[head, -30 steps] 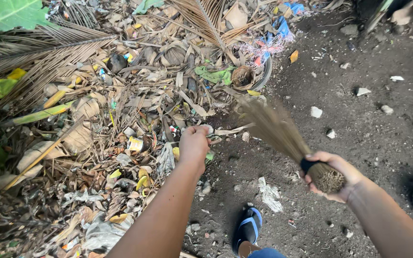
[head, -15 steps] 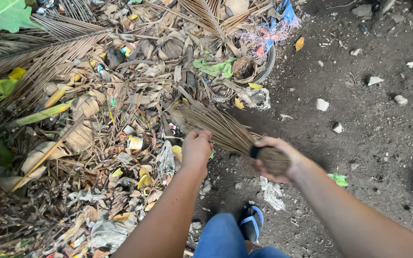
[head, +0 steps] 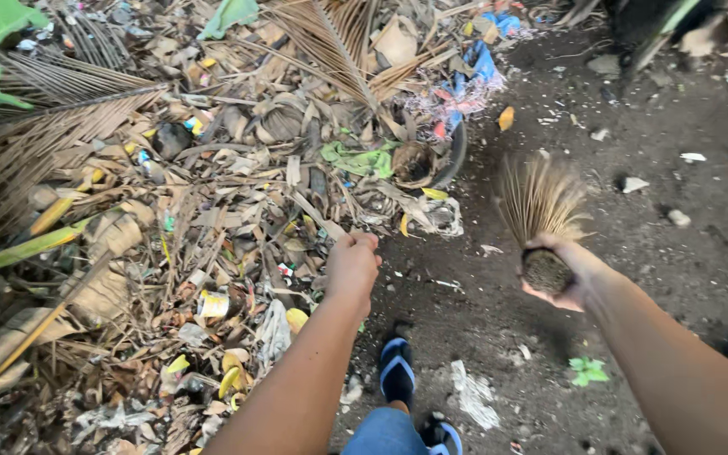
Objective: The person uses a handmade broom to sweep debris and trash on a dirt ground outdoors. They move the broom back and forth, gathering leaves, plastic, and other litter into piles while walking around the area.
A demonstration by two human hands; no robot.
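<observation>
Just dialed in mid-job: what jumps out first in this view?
The big heap of dry palm fronds, leaves and scraps of litter fills the left and centre, ending at bare dark soil on the right. The right hand grips a short stick broom by its bound end, bristles fanned upward, over the soil. The left hand reaches to the heap's edge, fingers curled; a blue-strapped sandal shows below.

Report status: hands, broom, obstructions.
Right hand gripping stick broom, bristles up. Left hand fisted at leaf pile edge. Nothing blocking.
</observation>
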